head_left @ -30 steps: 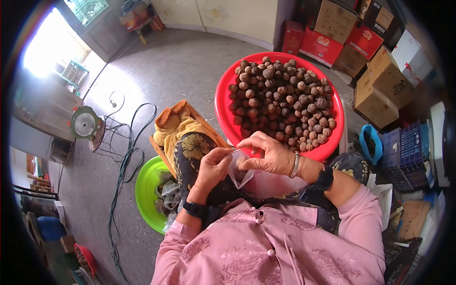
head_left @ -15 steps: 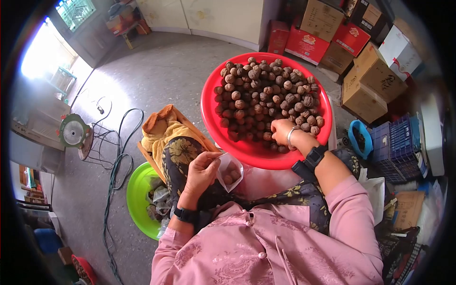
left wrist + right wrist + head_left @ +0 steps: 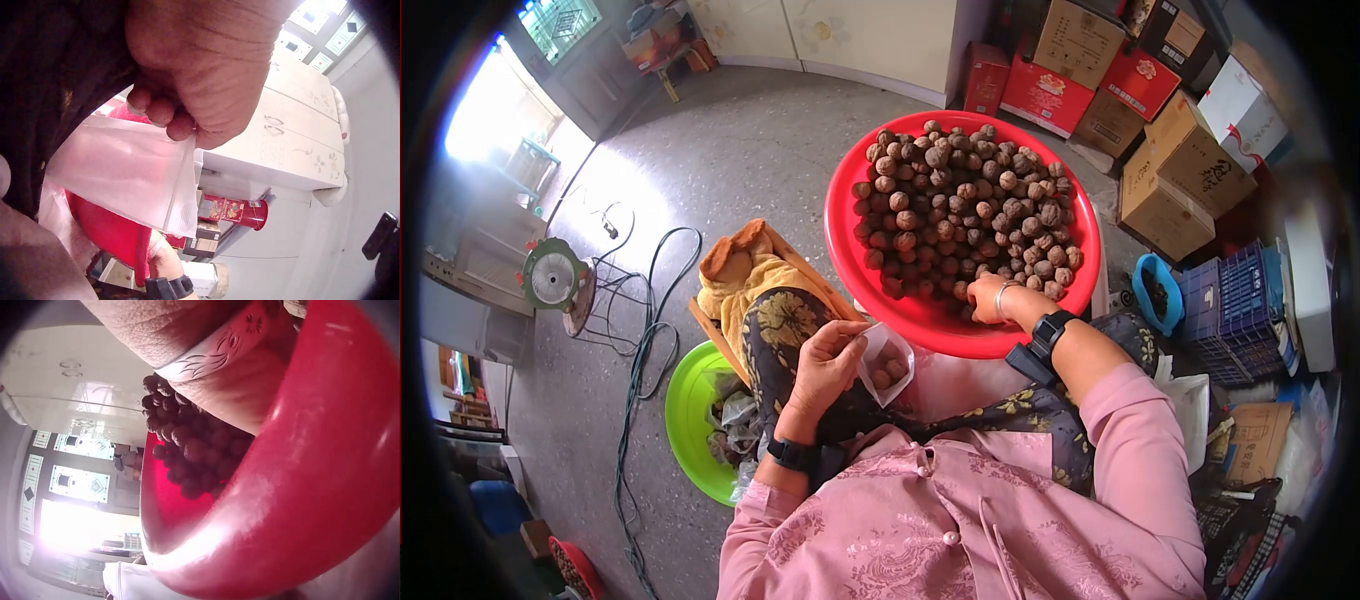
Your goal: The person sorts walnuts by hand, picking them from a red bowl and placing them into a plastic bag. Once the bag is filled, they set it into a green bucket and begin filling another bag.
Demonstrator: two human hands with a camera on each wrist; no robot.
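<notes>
– While the head view is up: entry one, left hand?
– Left hand [image 3: 825,360] is over the lap, with thumb and fingers curled. It pinches the top edge of a small clear bag [image 3: 887,362]. In the left wrist view the fingertips [image 3: 178,128] are clamped on the bag's upper strip, and the film hangs below them.
– Bag contents and position?
– A few bagged walnuts [image 3: 885,376] sit at the bottom, and the mouth faces up and away from the person. The bag is just beside the near rim of the red basin [image 3: 845,250]. Cannot tell whether it touches the rim.
– Entry two, right hand?
– Right hand [image 3: 985,298] is inside the basin at its near rim, resting on the closest nuts of the walnut heap [image 3: 970,190]. The fingers bend down into the nuts. Cannot tell whether they hold one.
– Does the right wrist view settle it?
– No. It shows only the wrist with a patterned bracelet [image 3: 212,344], the basin's inner wall and nuts beyond. The fingers are out of sight.
– Spacing between the hands?
– Apart. The left is over the lap, and the right is forward and further right, in the basin.
– Surroundings, briefly.
– A green basin [image 3: 685,400] sits on the floor at the person's left, with crumpled plastic [image 3: 740,415] in it. A yellow cloth [image 3: 755,275] lies in a wooden crate [image 3: 840,290] beside the left knee. A dark cable [image 3: 650,340] loops across the floor. Cardboard boxes [image 3: 1190,170] are stacked beyond the red basin, and a blue crate [image 3: 1245,310] is on the right.
</notes>
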